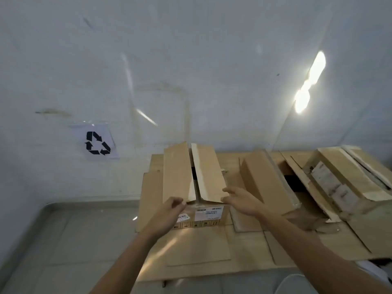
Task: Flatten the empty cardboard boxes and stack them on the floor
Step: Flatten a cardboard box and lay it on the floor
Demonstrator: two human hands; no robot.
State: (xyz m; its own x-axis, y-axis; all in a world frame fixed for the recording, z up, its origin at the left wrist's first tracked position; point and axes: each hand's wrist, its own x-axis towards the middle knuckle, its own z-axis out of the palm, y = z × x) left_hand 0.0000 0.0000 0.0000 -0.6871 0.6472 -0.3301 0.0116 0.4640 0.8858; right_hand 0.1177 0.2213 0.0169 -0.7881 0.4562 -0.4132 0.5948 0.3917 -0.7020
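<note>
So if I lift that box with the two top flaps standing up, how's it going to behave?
The box probably lifts light, since its top is open. Its raised flaps would likely flop and give no firm grip. With both hands at the near edge, it may tilt away.

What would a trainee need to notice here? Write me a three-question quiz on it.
1. True or false: the top flaps of the box in front of the person are sealed flat.
2. What is the left hand touching? A) the recycling sign B) the near edge of the left flap C) the floor
3. Fill in: the right hand is open at the near edge of the ____ flap.

Key: 1 false, they stand up with a gap between them; 2 B; 3 right.
</note>
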